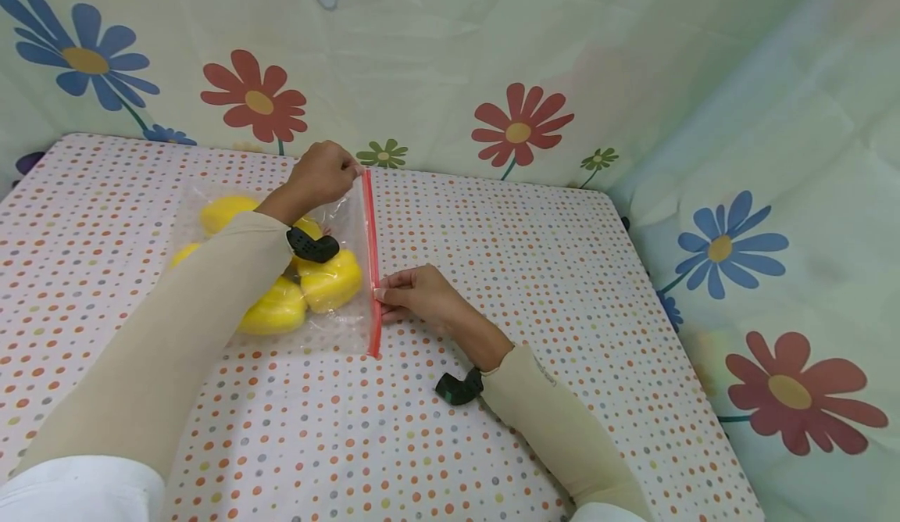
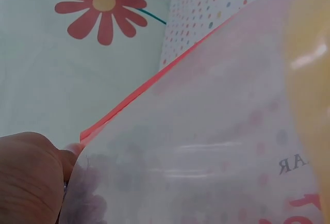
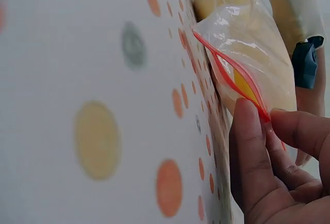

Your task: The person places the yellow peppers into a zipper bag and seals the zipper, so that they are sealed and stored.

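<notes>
A clear zip bag (image 1: 349, 221) with a red zip strip (image 1: 372, 229) lies on the table, its mouth toward the right. Inside are several rounded yellow objects (image 1: 332, 281) that look like fruit. My left hand (image 1: 323, 172) pinches the far corner of the bag at the end of the strip. Lower along the same strip, my right hand (image 1: 424, 295) pinches the zip between thumb and fingers. The right wrist view shows the red edges (image 3: 221, 66) parted between those fingertips and the near corner, with yellow visible through the gap.
The table (image 1: 492, 272) wears a white cloth with coloured dots. Behind it and along the right hangs a pale curtain (image 1: 422, 53) printed with big flowers. A black wrist device (image 1: 312, 245) on my left arm overlaps the bag in the head view.
</notes>
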`<action>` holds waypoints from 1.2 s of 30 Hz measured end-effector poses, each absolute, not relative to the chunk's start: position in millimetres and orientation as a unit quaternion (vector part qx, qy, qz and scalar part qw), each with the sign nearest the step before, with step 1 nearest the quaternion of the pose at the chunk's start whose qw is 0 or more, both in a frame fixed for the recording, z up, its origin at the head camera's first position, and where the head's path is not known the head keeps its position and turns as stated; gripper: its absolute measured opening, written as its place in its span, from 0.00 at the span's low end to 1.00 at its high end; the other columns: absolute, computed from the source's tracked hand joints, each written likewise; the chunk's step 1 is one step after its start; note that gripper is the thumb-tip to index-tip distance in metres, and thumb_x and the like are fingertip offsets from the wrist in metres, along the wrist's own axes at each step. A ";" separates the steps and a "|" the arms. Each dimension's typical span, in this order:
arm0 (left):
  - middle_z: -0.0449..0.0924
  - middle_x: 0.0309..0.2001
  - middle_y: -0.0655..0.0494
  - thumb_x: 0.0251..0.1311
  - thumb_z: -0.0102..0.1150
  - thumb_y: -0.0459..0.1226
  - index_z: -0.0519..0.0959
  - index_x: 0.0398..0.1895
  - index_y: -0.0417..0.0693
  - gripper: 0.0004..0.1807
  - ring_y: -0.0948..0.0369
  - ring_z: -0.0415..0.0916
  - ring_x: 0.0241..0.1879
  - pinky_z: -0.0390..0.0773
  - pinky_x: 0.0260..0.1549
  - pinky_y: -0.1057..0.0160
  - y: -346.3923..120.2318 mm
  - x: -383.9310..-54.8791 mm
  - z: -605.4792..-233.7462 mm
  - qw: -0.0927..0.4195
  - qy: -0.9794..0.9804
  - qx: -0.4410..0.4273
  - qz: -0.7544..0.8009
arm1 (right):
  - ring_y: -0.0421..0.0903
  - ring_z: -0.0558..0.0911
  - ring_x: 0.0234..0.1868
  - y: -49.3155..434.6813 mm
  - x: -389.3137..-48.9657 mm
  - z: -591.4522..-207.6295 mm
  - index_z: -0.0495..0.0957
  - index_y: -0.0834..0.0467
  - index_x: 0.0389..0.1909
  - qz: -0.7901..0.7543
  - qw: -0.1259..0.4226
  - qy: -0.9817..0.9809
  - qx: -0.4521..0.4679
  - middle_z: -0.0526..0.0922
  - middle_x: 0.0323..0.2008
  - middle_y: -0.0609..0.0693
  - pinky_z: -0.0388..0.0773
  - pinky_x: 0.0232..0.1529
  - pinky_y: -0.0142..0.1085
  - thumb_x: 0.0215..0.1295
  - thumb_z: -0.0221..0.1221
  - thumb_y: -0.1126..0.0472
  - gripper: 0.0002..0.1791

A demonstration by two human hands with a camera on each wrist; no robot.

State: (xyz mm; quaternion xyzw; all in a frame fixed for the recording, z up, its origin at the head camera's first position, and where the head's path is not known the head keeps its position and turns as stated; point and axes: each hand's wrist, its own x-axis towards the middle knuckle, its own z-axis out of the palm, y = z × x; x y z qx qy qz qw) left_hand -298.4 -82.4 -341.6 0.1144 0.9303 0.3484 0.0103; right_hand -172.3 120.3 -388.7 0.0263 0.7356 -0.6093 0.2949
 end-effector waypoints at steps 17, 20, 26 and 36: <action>0.77 0.34 0.44 0.72 0.50 0.38 0.81 0.51 0.35 0.16 0.52 0.69 0.31 0.70 0.27 0.61 -85.0 -297.6 -337.5 0.007 0.929 0.097 0.356 | 0.49 0.86 0.27 133.2 -153.9 -388.4 0.80 0.69 0.39 -0.563 0.333 0.756 0.001 0.85 0.29 0.60 0.84 0.32 0.39 0.62 0.63 0.70 0.07; 0.78 0.37 0.44 0.72 0.50 0.38 0.81 0.52 0.35 0.17 0.51 0.70 0.32 0.71 0.28 0.60 -86.3 -298.0 -337.6 0.010 0.930 0.093 0.356 | 0.49 0.86 0.27 136.9 -149.7 -388.7 0.80 0.70 0.39 -0.560 0.344 0.754 -0.016 0.85 0.28 0.61 0.84 0.32 0.39 0.62 0.63 0.71 0.06; 0.77 0.36 0.44 0.72 0.49 0.38 0.81 0.52 0.35 0.17 0.52 0.69 0.32 0.71 0.28 0.61 -86.7 -298.7 -339.7 0.012 0.929 0.090 0.359 | 0.50 0.87 0.31 142.6 -142.7 -386.7 0.79 0.72 0.40 -0.568 0.368 0.735 -0.038 0.85 0.32 0.62 0.83 0.37 0.41 0.62 0.62 0.72 0.07; 0.79 0.36 0.43 0.72 0.48 0.36 0.81 0.51 0.34 0.16 0.52 0.71 0.33 0.75 0.33 0.60 -94.9 -298.5 -330.2 0.044 0.920 0.125 0.369 | 0.48 0.85 0.28 138.0 -157.7 -382.4 0.78 0.68 0.44 -0.559 0.368 0.742 -0.050 0.84 0.30 0.59 0.84 0.36 0.41 0.68 0.59 0.65 0.09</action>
